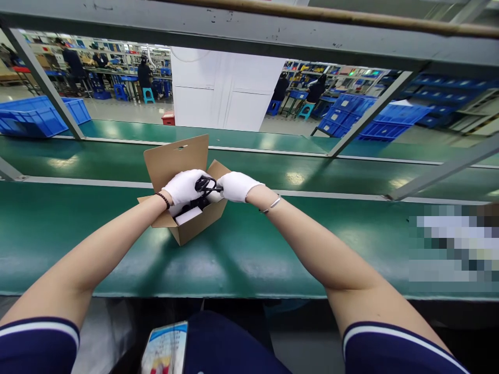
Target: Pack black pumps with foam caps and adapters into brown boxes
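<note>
A brown cardboard box (202, 223) stands on the green bench with its lid flap up at the back and side flaps spread. Over its opening, my white-gloved left hand (186, 187) is closed around a bundled black cable (205, 184). My right hand (238, 186), gloved too, pinches the same cable from the right, near the box's right flap. Inside the box lie a white piece (188, 215) and some dark items that I cannot make out, partly hidden by my left hand and the cable.
The green bench surface (296, 244) runs across the view, with metal frame posts (366, 111) behind. Blue crates (39, 115) stand at the far left, more blue bins (351, 117) at the back right. A blurred-out patch covers the right edge. Several people sit at far workstations.
</note>
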Demonstrator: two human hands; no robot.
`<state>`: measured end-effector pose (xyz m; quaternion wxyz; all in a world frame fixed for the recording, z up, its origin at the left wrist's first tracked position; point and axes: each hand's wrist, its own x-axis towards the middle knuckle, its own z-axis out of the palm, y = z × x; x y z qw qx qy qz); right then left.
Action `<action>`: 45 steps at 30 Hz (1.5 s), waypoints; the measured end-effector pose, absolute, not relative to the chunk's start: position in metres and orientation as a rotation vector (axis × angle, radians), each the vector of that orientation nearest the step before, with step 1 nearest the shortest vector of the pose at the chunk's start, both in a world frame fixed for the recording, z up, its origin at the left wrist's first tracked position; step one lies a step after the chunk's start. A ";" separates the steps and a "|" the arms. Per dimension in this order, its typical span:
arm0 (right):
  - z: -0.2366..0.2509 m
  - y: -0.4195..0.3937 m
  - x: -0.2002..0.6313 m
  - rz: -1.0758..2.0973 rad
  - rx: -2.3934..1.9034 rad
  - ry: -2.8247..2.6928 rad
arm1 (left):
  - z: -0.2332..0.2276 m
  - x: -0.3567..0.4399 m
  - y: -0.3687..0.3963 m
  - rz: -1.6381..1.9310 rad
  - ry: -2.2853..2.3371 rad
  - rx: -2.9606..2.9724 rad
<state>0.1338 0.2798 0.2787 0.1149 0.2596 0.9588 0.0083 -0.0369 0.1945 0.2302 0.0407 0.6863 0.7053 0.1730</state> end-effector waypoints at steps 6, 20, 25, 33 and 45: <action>0.254 0.284 0.127 -0.092 0.746 2.943 | 0.218 -0.047 0.189 0.808 2.108 2.010; 0.253 0.313 0.130 -0.764 0.407 2.844 | 0.218 -0.051 0.191 0.501 2.126 2.132; 0.262 0.290 0.120 -0.133 0.473 2.985 | 0.198 -0.055 0.189 0.850 1.988 2.108; 0.247 0.293 0.103 -0.236 0.513 3.127 | 0.193 -0.062 0.189 1.022 2.030 1.977; 0.253 0.316 0.105 -1.234 0.322 2.596 | 0.246 -0.043 0.201 -0.283 2.047 2.345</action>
